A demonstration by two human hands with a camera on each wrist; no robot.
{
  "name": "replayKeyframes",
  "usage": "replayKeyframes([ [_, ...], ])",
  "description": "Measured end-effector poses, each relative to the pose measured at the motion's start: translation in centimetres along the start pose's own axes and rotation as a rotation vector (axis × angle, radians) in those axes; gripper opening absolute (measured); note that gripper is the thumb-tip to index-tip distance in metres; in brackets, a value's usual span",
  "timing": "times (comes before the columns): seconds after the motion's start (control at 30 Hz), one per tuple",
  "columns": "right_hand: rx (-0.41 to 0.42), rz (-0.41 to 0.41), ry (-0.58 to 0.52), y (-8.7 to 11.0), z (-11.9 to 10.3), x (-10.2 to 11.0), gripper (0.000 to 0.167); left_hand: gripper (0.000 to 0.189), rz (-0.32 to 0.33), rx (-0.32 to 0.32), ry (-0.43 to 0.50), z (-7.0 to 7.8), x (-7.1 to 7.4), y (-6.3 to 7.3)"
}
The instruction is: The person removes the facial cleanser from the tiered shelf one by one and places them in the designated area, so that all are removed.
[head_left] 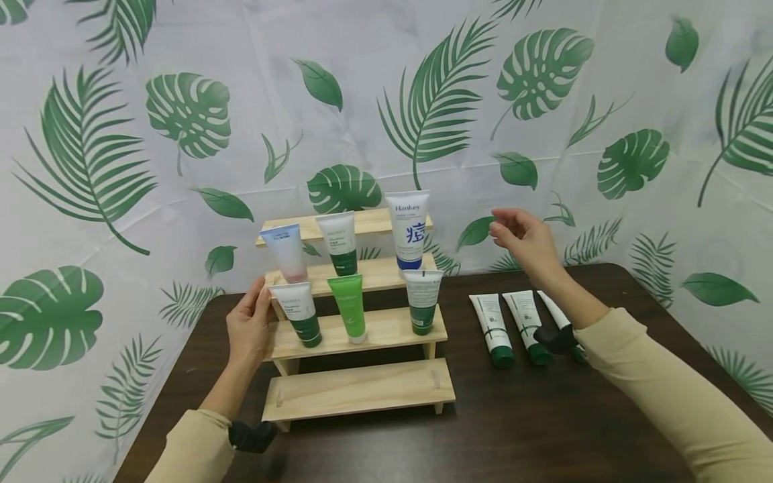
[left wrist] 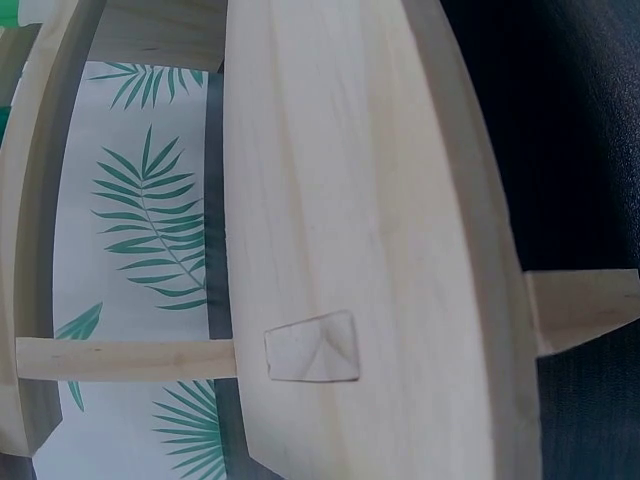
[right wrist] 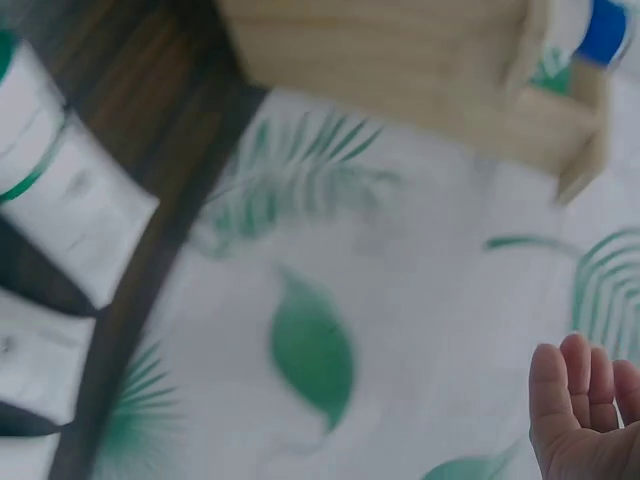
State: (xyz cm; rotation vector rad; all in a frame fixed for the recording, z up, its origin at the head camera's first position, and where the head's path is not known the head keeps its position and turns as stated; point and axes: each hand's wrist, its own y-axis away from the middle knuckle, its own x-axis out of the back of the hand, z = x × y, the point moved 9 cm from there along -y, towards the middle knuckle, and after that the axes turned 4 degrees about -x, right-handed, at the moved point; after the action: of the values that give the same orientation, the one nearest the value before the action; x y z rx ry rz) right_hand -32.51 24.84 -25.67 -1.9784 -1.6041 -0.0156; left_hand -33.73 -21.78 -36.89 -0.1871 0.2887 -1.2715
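Note:
At the left end of a stepped wooden display stand (head_left: 362, 389), my left hand (head_left: 247, 329) grips the edge, thumb in front; the left wrist view shows the stand's boards (left wrist: 350, 230) but no hand. Raised in the air right of the stand, my right hand (head_left: 531, 245) has loosely bent fingers and holds nothing; its fingers (right wrist: 578, 390) show in the right wrist view. On an upper step stand a pale blue-pink tube (head_left: 286, 251), a white-and-green tube (head_left: 337, 241) and a large white tube with blue cap (head_left: 409, 228). Below are a green tube (head_left: 349, 305) and two white-and-green tubes (head_left: 297, 312).
Three white tubes with green caps (head_left: 492, 329) lie on the dark wooden table (head_left: 513, 422) to the right of the stand, one partly behind my right forearm. A white cloth with green leaves (head_left: 241, 121) hangs behind the table.

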Motion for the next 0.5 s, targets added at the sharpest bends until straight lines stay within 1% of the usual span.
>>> replayKeyframes([
  [0.1,0.043,-0.035,-0.052,0.1,-2.3,-1.4,0.037,0.044,0.0,0.0,0.001,0.0,0.1,0.0],
  [0.23,0.063,-0.065,-0.063,0.1,-4.4,-3.1,0.038,0.044,-0.004,0.006,0.001,-0.1,0.1,-0.1],
  [0.37,0.068,-0.087,-0.077,-0.2,-5.6,-4.5,0.041,0.045,-0.009,0.013,0.004,-0.1,0.1,-0.1],
  [0.5,0.072,-0.094,-0.105,-0.4,-6.2,-5.3,0.041,0.045,-0.017,0.013,0.007,-0.1,0.0,-0.1],
])
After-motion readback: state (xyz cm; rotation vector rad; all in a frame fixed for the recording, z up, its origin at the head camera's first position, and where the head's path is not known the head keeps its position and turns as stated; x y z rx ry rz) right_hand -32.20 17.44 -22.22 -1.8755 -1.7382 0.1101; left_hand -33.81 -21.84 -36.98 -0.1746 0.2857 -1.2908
